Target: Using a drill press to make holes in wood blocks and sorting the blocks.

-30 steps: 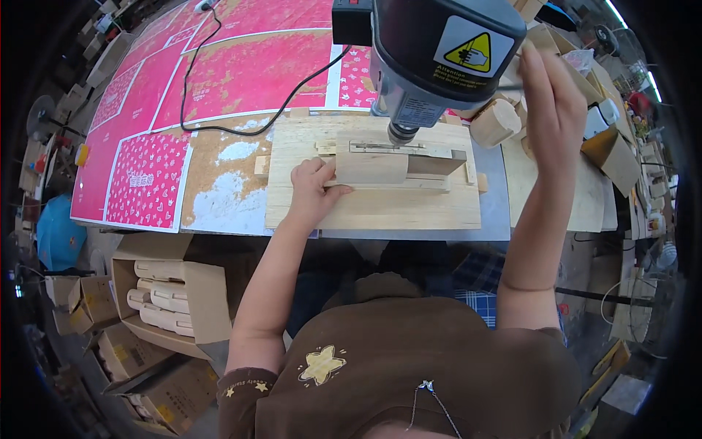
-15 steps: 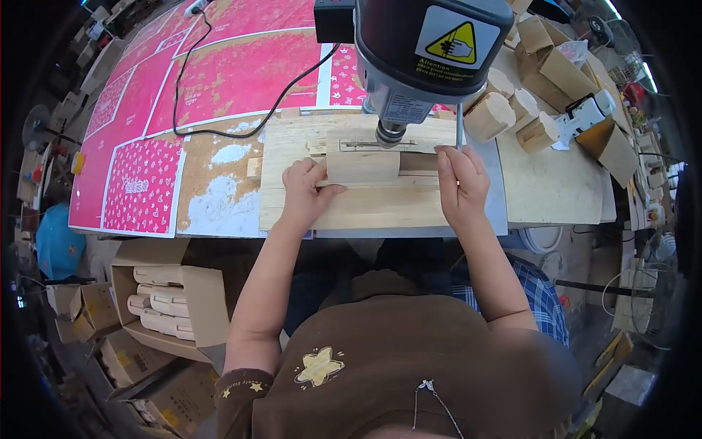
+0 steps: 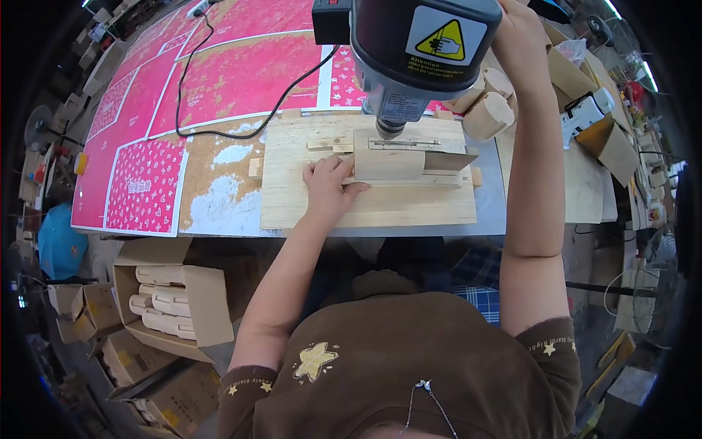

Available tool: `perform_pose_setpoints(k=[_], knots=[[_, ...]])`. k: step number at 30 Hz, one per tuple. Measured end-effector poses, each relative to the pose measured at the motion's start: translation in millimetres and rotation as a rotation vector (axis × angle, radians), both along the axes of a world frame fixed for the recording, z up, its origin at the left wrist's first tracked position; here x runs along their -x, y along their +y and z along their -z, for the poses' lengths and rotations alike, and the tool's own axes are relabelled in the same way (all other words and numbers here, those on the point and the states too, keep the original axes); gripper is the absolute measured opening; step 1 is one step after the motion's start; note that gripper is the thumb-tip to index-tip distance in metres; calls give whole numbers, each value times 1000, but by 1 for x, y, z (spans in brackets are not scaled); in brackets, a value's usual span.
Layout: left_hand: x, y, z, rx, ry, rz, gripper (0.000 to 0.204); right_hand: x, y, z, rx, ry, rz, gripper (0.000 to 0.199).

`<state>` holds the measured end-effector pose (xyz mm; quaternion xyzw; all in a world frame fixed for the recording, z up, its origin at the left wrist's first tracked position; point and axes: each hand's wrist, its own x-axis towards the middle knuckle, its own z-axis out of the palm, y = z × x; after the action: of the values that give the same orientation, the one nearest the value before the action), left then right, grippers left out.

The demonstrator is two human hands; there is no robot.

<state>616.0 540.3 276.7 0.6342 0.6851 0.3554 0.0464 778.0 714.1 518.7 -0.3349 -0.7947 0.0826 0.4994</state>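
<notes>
A pale wooden block (image 3: pixel 389 165) with a rounded front lies in a wooden jig (image 3: pixel 292 197) on the bench. My left hand (image 3: pixel 330 183) is at the block's left end, fingertips against it and thumb along the jig's front rail. Just over the block's back part hangs the chuck (image 3: pixel 390 130) of a black and grey drill press (image 3: pixel 420 51). A slotted dark outline shows on the block's top under the chuck. My right hand (image 3: pixel 518 33) is raised at the right side of the press head; its fingers are mostly hidden, so I cannot see what they hold.
Wooden cylinders (image 3: pixel 488 115) stand right of the press, near an open cardboard box (image 3: pixel 608 146). A black cord (image 3: pixel 274 110) crosses the pink sheeting (image 3: pixel 241 80) at left. Below the bench, a carton (image 3: pixel 208 300) holds several shaped wooden pieces.
My right hand has gone from the jig's right end up to the side of the press head. The block and my left hand have shifted right, bringing the block's slot under the chuck.
</notes>
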Motion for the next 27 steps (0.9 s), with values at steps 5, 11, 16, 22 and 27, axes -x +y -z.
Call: perform_pose_setpoints(k=[5, 11, 16, 22, 27], knots=[[1, -2, 0, 12, 6, -16, 54, -27, -66, 9, 24, -38, -27, 24], [2, 0, 2, -7, 10, 4, 55, -45, -111, 109, -9, -35, -93, 12], [1, 1, 1, -12, 18, -3, 54, -32, -88, 156, -138, 36, -178, 21], [1, -1, -6, 34, -27, 1, 51, -39, -93, 113, -289, 158, -190, 7], [4, 1, -12, 123, -239, 29, 48, -13, -45, 21, -31, 165, -63, 18]])
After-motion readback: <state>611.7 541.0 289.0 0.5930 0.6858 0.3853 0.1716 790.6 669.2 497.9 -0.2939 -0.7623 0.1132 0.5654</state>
